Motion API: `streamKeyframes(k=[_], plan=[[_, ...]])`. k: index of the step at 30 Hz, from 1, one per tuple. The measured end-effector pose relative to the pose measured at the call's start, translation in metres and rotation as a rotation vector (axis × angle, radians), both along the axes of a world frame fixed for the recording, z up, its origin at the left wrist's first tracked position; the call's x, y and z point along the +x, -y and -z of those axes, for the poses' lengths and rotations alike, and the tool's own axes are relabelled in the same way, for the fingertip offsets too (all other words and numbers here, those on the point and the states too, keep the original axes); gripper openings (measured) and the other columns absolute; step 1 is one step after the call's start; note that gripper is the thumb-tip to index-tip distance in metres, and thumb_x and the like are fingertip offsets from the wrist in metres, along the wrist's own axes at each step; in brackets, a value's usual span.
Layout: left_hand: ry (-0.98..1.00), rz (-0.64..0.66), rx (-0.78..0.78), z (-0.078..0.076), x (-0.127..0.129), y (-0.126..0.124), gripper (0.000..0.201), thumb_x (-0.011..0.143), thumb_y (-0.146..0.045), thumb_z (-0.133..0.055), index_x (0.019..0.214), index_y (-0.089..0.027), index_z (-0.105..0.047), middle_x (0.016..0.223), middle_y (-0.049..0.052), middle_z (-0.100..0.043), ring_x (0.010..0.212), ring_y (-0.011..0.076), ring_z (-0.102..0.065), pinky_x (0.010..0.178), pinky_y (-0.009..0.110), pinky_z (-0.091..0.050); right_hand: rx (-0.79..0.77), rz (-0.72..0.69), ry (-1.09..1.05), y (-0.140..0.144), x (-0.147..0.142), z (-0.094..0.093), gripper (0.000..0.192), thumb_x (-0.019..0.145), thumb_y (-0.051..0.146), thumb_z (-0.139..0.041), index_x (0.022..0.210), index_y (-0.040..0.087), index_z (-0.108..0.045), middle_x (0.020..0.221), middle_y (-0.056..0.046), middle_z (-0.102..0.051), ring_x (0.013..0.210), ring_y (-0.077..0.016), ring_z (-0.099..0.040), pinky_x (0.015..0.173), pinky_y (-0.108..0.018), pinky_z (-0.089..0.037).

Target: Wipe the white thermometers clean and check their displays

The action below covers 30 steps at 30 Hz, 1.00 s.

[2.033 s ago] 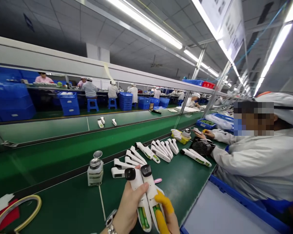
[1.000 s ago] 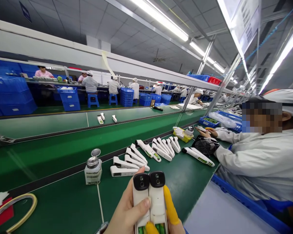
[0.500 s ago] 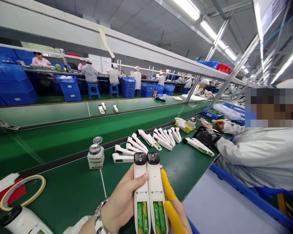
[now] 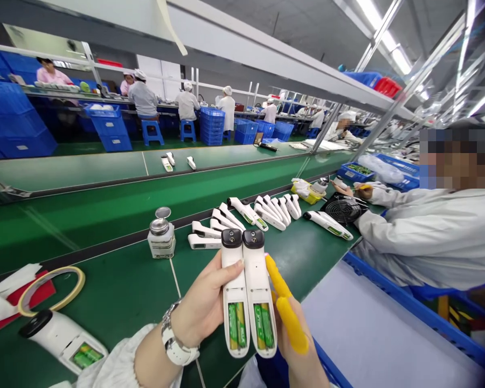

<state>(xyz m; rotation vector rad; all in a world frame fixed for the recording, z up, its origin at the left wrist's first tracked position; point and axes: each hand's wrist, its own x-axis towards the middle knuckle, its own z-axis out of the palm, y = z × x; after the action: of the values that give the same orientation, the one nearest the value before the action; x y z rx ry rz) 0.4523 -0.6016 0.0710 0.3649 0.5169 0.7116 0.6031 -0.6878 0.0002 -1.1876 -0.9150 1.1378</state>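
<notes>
I hold two white handheld devices side by side over the green bench, black heads up and open battery bays facing me. My left hand (image 4: 202, 307), with a watch at the wrist, grips the left device (image 4: 233, 293); its thumb lies across the front. My right hand (image 4: 291, 328), wearing yellow finger cots, supports the right device (image 4: 258, 293) from the side. Green batteries sit in both bays.
A row of several white devices (image 4: 246, 215) lies ahead, beside a metal-capped dispenser bottle (image 4: 161, 237). Another device (image 4: 62, 337) and a tape ring (image 4: 50, 288) lie at left. A co-worker in white (image 4: 428, 231) sits at right near a black fan (image 4: 341, 207). A conveyor (image 4: 105, 205) runs behind.
My view has tilted down and the two devices have come lower and closer, so their battery bays show fully. A device at the lower left has come into view.
</notes>
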Motion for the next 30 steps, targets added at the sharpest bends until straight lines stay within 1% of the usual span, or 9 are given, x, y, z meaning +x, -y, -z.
streamKeyframes(k=[4,7,11,13,15,17,21,26,30], plan=[[0.028,-0.016,-0.026,0.0,0.0,-0.003,0.029,0.081,-0.015,-0.052,0.11,-0.017,-0.048,0.107,0.013,-0.063,0.094,0.0271,-0.062,0.082,0.045,-0.05,-0.066,-0.037,-0.137,-0.006,-0.015,-0.025,0.028,0.075,0.03,-0.068,0.102,0.031,-0.064,0.094,0.0,-0.068,0.075,-0.0167,-0.062,0.066,-0.028,-0.051],[0.087,0.004,-0.05,-0.001,-0.002,-0.006,0.03,0.08,-0.012,-0.045,0.109,-0.017,-0.05,0.097,0.011,-0.064,0.081,0.0248,-0.063,0.072,0.044,-0.052,-0.118,-0.002,-0.298,-0.012,-0.02,-0.034,0.034,0.07,0.028,-0.073,0.103,0.028,-0.064,0.084,-0.001,-0.069,0.062,-0.0129,-0.06,0.056,-0.024,-0.05],[0.041,-0.146,-0.091,-0.002,-0.004,-0.008,0.025,0.077,-0.009,-0.047,0.1,-0.014,-0.055,0.091,0.008,-0.063,0.077,0.0168,-0.06,0.075,0.032,-0.049,-0.118,0.121,-0.527,-0.014,-0.025,-0.036,0.034,0.068,0.034,-0.074,0.1,0.024,-0.067,0.07,-0.004,-0.068,0.048,-0.0091,-0.054,0.048,-0.02,-0.044],[0.022,-0.151,-0.105,-0.001,-0.004,-0.008,0.021,0.081,-0.017,-0.048,0.098,-0.011,-0.057,0.086,0.009,-0.063,0.076,0.0166,-0.058,0.074,0.029,-0.048,-0.09,0.144,-0.632,-0.011,-0.03,-0.037,0.027,0.068,0.035,-0.073,0.092,0.023,-0.069,0.064,-0.002,-0.065,0.043,-0.0072,-0.048,0.044,-0.019,-0.041],[0.045,-0.109,-0.108,-0.001,-0.004,-0.007,0.031,0.085,-0.03,-0.044,0.098,-0.007,-0.059,0.077,0.01,-0.061,0.072,0.0175,-0.057,0.07,0.03,-0.047,-0.071,0.132,-0.702,-0.009,-0.036,-0.039,0.021,0.069,0.035,-0.072,0.086,0.022,-0.069,0.062,-0.001,-0.064,0.04,-0.0052,-0.044,0.042,-0.018,-0.039],[0.078,-0.076,-0.113,-0.002,-0.004,-0.005,0.04,0.087,-0.038,-0.038,0.099,-0.006,-0.06,0.075,0.01,-0.06,0.071,0.0178,-0.056,0.068,0.03,-0.046,-0.052,0.094,-0.743,-0.007,-0.04,-0.041,0.018,0.07,0.033,-0.071,0.083,0.022,-0.069,0.062,0.0,-0.063,0.039,-0.0038,-0.042,0.042,-0.016,-0.038],[0.088,-0.113,-0.133,-0.007,-0.006,-0.001,0.032,0.087,-0.033,-0.044,0.105,-0.009,-0.057,0.091,0.01,-0.061,0.079,0.0187,-0.056,0.073,0.03,-0.045,-0.016,0.018,-0.786,-0.006,-0.043,-0.042,0.013,0.074,0.032,-0.067,0.071,0.019,-0.067,0.061,0.002,-0.061,0.04,-0.0023,-0.042,0.042,-0.014,-0.037],[0.097,-0.085,-0.135,-0.013,-0.008,-0.001,0.036,0.086,-0.033,-0.046,0.114,-0.012,-0.05,0.107,0.014,-0.058,0.094,0.0252,-0.055,0.086,0.041,-0.043,-0.029,-0.023,-0.776,-0.005,-0.043,-0.039,0.019,0.075,0.036,-0.066,0.069,0.018,-0.066,0.061,0.002,-0.059,0.039,-0.0012,-0.041,0.042,-0.014,-0.034],[0.076,-0.101,-0.1,-0.012,-0.008,-0.001,0.034,0.083,-0.035,-0.051,0.109,-0.013,-0.053,0.097,0.01,-0.061,0.087,0.0218,-0.057,0.084,0.038,-0.046,-0.072,-0.044,-0.752,-0.005,-0.043,-0.038,0.024,0.076,0.041,-0.064,0.069,0.018,-0.065,0.06,0.002,-0.058,0.037,-0.0009,-0.037,0.041,-0.015,-0.031]])
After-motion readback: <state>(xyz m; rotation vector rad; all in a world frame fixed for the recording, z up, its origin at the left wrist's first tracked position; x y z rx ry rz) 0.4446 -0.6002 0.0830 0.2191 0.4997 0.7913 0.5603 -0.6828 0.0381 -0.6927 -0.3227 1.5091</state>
